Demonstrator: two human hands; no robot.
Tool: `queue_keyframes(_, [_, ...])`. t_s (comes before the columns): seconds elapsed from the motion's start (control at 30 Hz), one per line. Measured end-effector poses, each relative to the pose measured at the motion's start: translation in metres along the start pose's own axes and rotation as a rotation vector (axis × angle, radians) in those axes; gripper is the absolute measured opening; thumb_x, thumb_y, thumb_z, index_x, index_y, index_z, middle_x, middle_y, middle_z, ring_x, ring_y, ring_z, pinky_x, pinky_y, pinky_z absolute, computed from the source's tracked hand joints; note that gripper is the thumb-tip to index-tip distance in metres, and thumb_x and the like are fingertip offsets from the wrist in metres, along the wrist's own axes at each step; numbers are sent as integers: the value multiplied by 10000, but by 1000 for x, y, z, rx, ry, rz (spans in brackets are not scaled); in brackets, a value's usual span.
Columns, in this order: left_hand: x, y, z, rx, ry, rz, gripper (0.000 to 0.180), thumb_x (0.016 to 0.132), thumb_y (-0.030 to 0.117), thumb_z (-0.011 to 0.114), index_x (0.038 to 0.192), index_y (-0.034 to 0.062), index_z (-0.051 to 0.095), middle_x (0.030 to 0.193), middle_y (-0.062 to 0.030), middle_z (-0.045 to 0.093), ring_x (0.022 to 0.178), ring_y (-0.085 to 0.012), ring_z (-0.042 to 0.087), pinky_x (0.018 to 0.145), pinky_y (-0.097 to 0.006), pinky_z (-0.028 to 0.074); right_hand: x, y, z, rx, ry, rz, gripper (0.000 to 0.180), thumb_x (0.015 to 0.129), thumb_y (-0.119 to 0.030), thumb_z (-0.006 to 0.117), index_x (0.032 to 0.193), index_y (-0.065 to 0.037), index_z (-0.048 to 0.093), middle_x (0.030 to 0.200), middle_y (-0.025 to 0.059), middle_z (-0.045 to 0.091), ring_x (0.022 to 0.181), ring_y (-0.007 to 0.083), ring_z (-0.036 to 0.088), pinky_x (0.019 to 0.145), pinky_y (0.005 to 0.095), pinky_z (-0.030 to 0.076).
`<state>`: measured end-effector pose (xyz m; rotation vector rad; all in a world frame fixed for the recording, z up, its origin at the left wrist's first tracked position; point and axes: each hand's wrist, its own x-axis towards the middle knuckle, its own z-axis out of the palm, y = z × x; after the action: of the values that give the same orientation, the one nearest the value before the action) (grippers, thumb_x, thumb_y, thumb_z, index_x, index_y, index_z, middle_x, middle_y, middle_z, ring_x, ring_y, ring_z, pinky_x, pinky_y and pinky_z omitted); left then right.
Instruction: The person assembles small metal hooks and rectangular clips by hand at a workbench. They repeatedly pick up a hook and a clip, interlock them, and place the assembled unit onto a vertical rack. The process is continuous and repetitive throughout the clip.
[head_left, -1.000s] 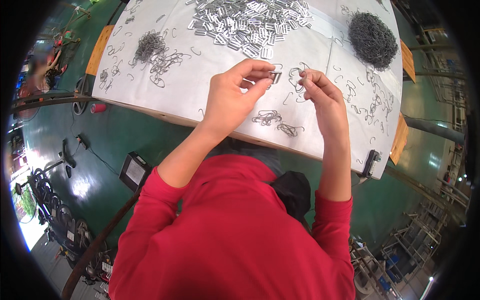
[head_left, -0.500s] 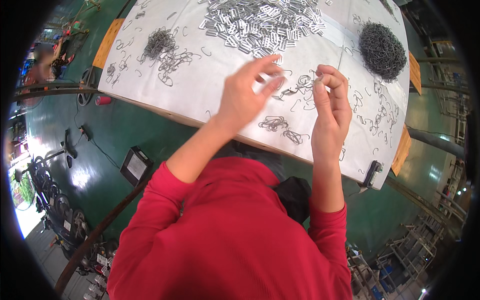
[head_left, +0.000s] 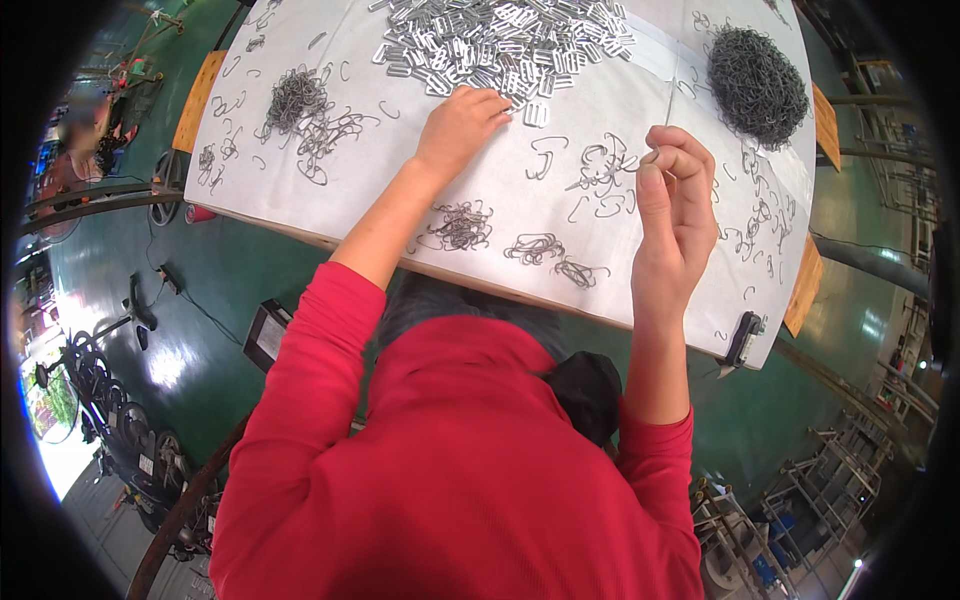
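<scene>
My left hand (head_left: pixel 460 130) reaches to the near edge of a heap of flat, silver metal buckles (head_left: pixel 500 45). Its fingers are bent and close together, with the tips on a buckle at the heap's edge. One loose buckle (head_left: pixel 537 115) lies just right of them. Raised over the table's right half, my right hand (head_left: pixel 680 205) pinches thumb against fingers. A thin bit of wire, seemingly a wire hook, shows at its fingertips; most of it is hidden. Loose wire hooks (head_left: pixel 603 165) lie on the white sheet left of this hand.
A large dark mound of wire hooks (head_left: pixel 757 88) sits at the far right, a smaller heap (head_left: pixel 297 98) at the left. Small clusters (head_left: pixel 463 228) lie along the near edge of the white-covered table (head_left: pixel 375 190). A black tool-like object (head_left: pixel 742 340) rests at the right corner.
My left hand has moved away from the right hand, left and forward to the buckle heap. A near-edge cluster of hooks now shows. My right hand stays pinched, nearly in place.
</scene>
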<state>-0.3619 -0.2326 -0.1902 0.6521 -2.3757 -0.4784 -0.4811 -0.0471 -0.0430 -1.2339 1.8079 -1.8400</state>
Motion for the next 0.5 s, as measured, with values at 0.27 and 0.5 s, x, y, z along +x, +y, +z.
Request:
queue_keyframes(0.27, [23,37,-34,-564,-48,-555,237,819,181,667,1005,38,695,787,-65,692,673,-86,604,624,-233,474,1,11,12,13,-20,34,59,855,-96,595,885,-45,594,1111,76,529,756,99,458,684,221,404])
queue_keyframes(0.5, [36,50,-61,-601,-53,-600,250,846,216,655,978,8,697,830,-28,686,722,-82,595,642,-234,460,4,8,27,-22,-60,75,80,852,-141,608,879,-66,603,1118,62,521,869,133,493,683,238,412])
